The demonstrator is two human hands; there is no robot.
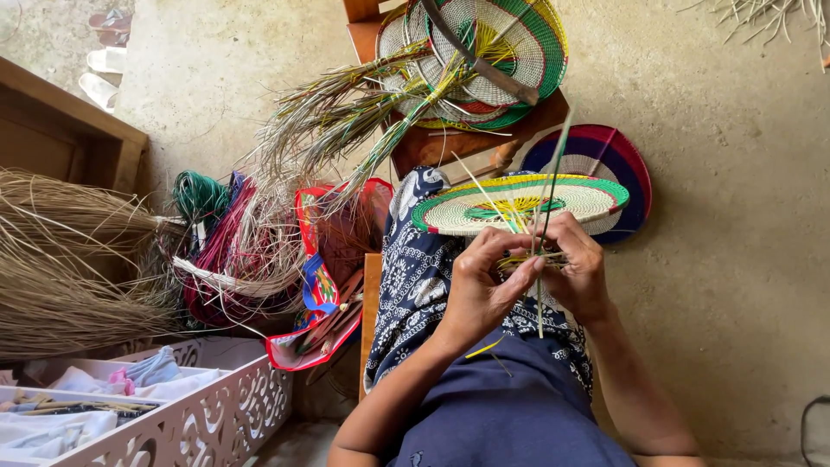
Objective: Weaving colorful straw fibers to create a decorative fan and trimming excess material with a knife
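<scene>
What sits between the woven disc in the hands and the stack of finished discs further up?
In the head view, a brown wooden stool bearing the stack lies between it and the held woven disc; a blue patterned cloth drapes beside.

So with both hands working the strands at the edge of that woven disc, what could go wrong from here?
1. The left hand and right hand pinch thin strands close together; one might slip loose or snap.
2. The woven disc rests on the patterned cloth over the lap and could slide off.
3. The long green strand sticks up towards the face.
</scene>
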